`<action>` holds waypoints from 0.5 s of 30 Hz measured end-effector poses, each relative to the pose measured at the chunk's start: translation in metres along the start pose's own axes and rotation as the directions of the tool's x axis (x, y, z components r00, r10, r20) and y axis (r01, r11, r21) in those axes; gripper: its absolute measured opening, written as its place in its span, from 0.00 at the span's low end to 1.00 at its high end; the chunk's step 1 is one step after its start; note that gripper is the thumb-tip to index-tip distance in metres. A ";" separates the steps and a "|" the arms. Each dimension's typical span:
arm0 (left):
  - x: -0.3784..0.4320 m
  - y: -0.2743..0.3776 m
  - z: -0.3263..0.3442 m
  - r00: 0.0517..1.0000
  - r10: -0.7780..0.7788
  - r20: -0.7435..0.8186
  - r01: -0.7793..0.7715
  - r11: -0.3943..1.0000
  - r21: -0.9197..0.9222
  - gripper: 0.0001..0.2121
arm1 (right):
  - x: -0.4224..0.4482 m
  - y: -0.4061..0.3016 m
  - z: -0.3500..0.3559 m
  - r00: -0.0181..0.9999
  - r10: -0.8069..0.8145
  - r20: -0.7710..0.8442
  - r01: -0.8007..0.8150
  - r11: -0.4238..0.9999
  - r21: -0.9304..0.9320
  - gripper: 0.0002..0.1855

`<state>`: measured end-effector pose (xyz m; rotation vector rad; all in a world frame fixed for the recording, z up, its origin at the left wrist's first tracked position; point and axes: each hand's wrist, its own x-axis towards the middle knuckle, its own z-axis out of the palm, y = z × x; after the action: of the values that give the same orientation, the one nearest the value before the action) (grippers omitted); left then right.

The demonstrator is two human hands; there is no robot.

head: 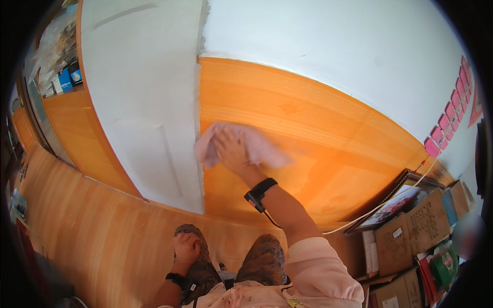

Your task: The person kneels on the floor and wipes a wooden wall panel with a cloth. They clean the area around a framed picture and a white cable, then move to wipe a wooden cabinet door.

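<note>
A pale pink cloth (265, 148) lies against the glossy orange wood wainscot panel (331, 173), beside its left edge. My right hand (232, 150) presses the cloth to the panel with its fingers stretched out over it; the cloth's right end is blurred. On my left knee, in dark patterned trousers (206, 265), rests my left hand (187, 246), its fingers curled in and nothing visible in it. Each wrist wears a black strap with a small device.
Left of the panel stands a white door-like panel (142, 115), then a wooden cabinet (73, 123) with plastic bags and boxes on its shelf. At right, a framed picture (396, 202) leans behind cardboard boxes (412, 231). A pale cable (377, 208) runs down near pink hanging cards (448, 111).
</note>
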<state>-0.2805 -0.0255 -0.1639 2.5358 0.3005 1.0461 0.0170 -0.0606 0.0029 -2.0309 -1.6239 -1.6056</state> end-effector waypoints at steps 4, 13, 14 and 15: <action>-0.002 0.003 -0.002 1.000 0.005 -0.004 -0.005 1.000 -0.011 0.05 | -0.051 -0.031 -0.001 0.975 -0.135 0.179 0.052 0.912 0.406 0.14; 0.003 -0.009 0.004 1.000 -0.019 -0.014 0.019 1.000 -0.016 0.04 | -0.022 0.151 -0.108 0.813 0.422 0.401 -0.541 0.801 0.255 0.11; 0.003 -0.008 0.004 1.000 -0.023 -0.002 0.023 1.000 -0.013 0.04 | -0.025 0.170 -0.127 0.907 0.397 0.138 -0.401 0.916 0.003 0.16; 0.001 -0.009 0.003 1.000 -0.021 -0.001 0.021 1.000 -0.005 0.04 | -0.029 0.189 -0.146 0.929 0.343 -0.138 -0.369 0.880 -0.300 0.22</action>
<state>-0.2780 -0.0179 -0.1686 2.5223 0.3232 1.0393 0.0672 -0.2515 0.1409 -2.2103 -0.9282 -1.8672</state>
